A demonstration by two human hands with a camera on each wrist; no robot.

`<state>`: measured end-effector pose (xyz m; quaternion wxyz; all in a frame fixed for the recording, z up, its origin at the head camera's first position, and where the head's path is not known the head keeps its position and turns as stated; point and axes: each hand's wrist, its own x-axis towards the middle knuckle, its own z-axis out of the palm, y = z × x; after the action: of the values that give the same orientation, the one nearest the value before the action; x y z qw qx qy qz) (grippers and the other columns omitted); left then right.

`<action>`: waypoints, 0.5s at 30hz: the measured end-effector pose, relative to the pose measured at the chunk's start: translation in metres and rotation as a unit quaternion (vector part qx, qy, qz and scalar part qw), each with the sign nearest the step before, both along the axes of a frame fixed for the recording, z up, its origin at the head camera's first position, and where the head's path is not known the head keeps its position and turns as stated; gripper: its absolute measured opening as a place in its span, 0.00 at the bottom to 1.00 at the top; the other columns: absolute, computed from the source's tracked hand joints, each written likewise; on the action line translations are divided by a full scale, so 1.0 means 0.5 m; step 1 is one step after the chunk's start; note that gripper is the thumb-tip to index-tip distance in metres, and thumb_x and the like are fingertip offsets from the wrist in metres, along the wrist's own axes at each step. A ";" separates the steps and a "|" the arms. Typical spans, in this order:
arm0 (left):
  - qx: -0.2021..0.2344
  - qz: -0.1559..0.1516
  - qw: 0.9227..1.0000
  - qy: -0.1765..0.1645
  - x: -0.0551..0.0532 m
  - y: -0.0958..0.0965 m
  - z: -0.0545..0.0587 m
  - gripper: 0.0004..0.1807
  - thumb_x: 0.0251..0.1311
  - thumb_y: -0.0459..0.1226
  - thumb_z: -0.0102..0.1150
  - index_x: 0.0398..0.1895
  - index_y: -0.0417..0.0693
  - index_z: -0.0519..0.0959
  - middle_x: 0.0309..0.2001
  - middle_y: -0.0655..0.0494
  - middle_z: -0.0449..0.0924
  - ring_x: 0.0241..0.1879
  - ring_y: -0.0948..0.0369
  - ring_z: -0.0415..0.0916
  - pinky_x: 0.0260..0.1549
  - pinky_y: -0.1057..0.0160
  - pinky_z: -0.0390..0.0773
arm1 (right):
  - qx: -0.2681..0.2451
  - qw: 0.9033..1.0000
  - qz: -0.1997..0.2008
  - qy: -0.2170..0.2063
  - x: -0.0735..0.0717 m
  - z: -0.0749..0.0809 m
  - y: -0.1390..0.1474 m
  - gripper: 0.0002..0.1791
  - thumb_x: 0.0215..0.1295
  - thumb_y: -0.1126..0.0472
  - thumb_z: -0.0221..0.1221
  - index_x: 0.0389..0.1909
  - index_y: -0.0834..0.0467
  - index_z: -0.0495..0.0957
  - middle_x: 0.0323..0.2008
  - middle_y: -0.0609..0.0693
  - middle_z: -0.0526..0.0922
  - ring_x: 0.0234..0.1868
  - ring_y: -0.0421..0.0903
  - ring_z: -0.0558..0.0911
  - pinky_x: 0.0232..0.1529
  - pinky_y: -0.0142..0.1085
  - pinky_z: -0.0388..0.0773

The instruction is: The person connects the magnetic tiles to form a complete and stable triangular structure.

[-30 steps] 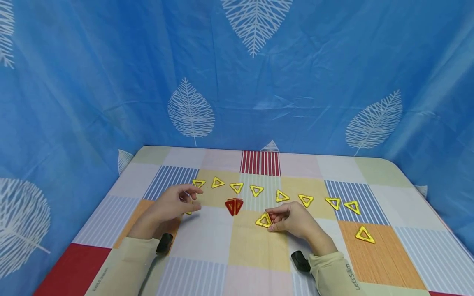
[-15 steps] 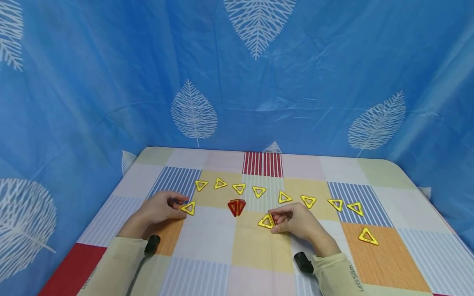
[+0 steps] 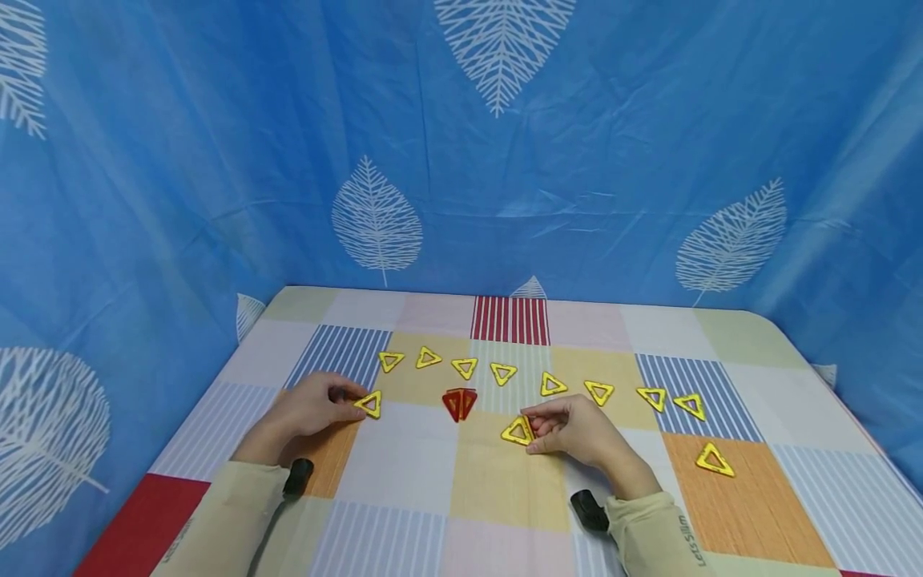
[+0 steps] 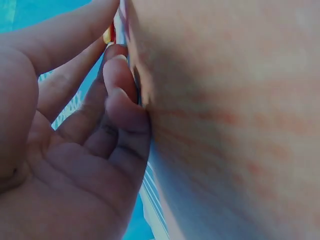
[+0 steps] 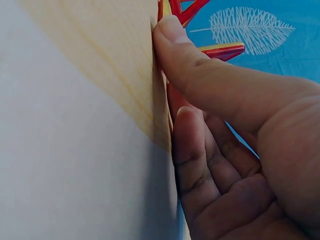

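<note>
Pinching the left triangle (image 3: 378, 404) between thumb and fingers, the left hand (image 3: 317, 405) reaches in low, its wrist view cutting off the grip at the top; the right hand (image 3: 577, 426), palm turned inward, pinches the right triangle (image 3: 510, 426), partly hidden behind its fingertips; between them sits a red pair (image 3: 453, 403), details too small to tell

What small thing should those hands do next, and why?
Probably the left hand should slide its yellow triangle toward the other triangle, passing on the near side of the red pieces: its fingers are already at that piece, and the right hand holds the other.
</note>
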<state>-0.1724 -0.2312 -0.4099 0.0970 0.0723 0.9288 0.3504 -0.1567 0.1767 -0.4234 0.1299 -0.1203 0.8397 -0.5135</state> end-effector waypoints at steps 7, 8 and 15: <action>0.054 0.036 0.998 -0.014 -0.003 0.026 0.008 0.16 0.59 0.39 0.72 0.50 0.48 0.85 0.39 0.55 0.82 0.38 0.55 0.74 0.34 0.58 0.76 | -0.008 1.000 0.003 -0.002 -0.001 -0.003 0.000 0.27 0.43 0.70 0.79 0.49 0.68 0.85 0.30 0.51 0.83 0.31 0.45 0.81 0.33 0.33 0.80; 0.060 0.045 0.997 -0.016 -0.003 0.029 0.010 0.16 0.59 0.39 0.72 0.51 0.49 0.85 0.39 0.55 0.81 0.38 0.54 0.74 0.32 0.59 0.76 | -0.008 1.000 0.002 -0.002 -0.002 -0.004 0.000 0.27 0.43 0.70 0.79 0.49 0.68 0.85 0.30 0.51 0.83 0.31 0.45 0.81 0.33 0.33 0.80; 0.110 0.050 0.993 -0.008 0.001 0.058 0.021 0.17 0.59 0.38 0.72 0.52 0.48 0.86 0.38 0.53 0.81 0.36 0.55 0.74 0.27 0.60 0.75 | -0.004 1.000 -0.003 -0.010 -0.004 -0.010 0.002 0.27 0.43 0.69 0.79 0.49 0.67 0.85 0.30 0.50 0.83 0.31 0.45 0.81 0.33 0.33 0.80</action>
<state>-0.1721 -0.2020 -0.3994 0.0781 0.0328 0.8861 0.4557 -0.1587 0.1776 -0.4282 0.1359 -0.1133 0.8366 -0.5184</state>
